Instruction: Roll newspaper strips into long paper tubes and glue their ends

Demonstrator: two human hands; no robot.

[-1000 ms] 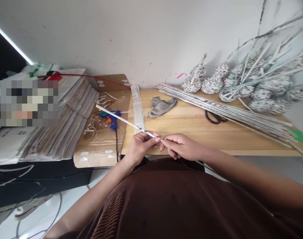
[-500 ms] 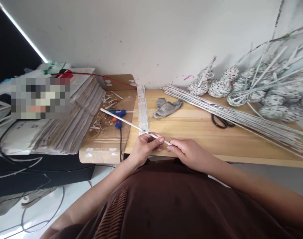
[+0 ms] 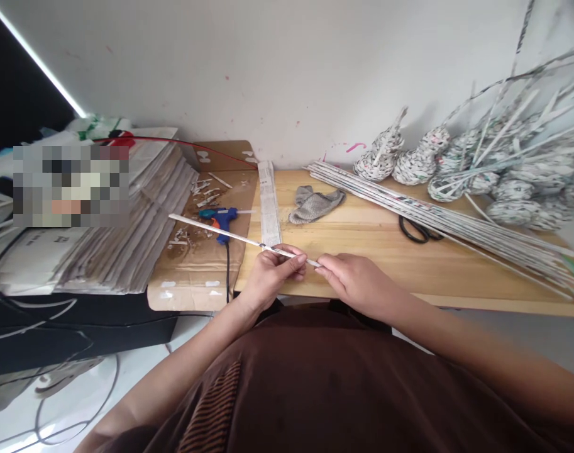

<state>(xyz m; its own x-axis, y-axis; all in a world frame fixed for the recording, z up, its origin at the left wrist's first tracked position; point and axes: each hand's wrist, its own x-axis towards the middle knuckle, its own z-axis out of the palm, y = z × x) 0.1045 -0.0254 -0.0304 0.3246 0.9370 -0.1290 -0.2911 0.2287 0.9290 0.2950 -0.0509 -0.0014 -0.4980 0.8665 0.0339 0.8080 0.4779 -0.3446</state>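
Observation:
A thin rolled newspaper tube (image 3: 215, 233) slants across the front of the wooden table, its far end out to the left over the cardboard. My left hand (image 3: 280, 272) is closed on it, thumb pressing from above. At its near right end, the fingertips of my right hand (image 3: 350, 277) pinch the tube. A short stretch of it shows between the two hands. Behind my left hand lies a stack of flat newspaper strips (image 3: 269, 204). Beyond the tube, a blue glue gun (image 3: 226, 224) rests on the cardboard (image 3: 192, 277).
A grey cloth (image 3: 315, 205) lies mid-table. To the right is a long bundle of paper tubes (image 3: 428, 220) over black-handled scissors (image 3: 412, 231). Several woven paper gourd shapes (image 3: 378, 154) stand along the wall. A tall newspaper pile (image 3: 159, 214) is on the left.
The tube's far end has swung left and slightly lower, so the tube lies flatter. Both hands have shifted slightly left and still grip it.

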